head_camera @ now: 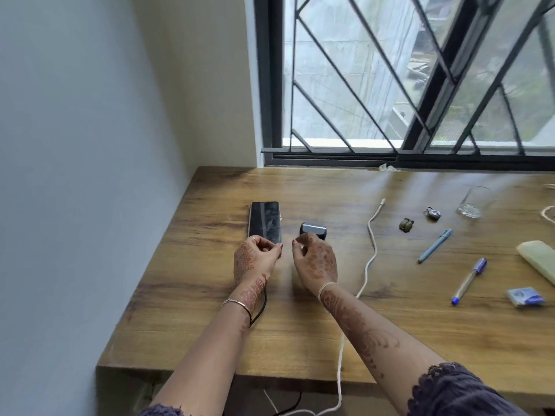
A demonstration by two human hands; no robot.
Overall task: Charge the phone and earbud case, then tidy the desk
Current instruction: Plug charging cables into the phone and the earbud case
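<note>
Two hands: left hand (255, 256) pinches phone (264, 219), right hand (316, 261) touches earbud case (313, 229), grip unclear.

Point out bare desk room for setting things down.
Bare: the left strip between wall and phone; the back strip under the window. Crowded: right of the white cable, among pens and glass.

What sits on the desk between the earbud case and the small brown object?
Only the white cable, crossing bare wood between the earbud case and the small brown object, in the head view.
</note>
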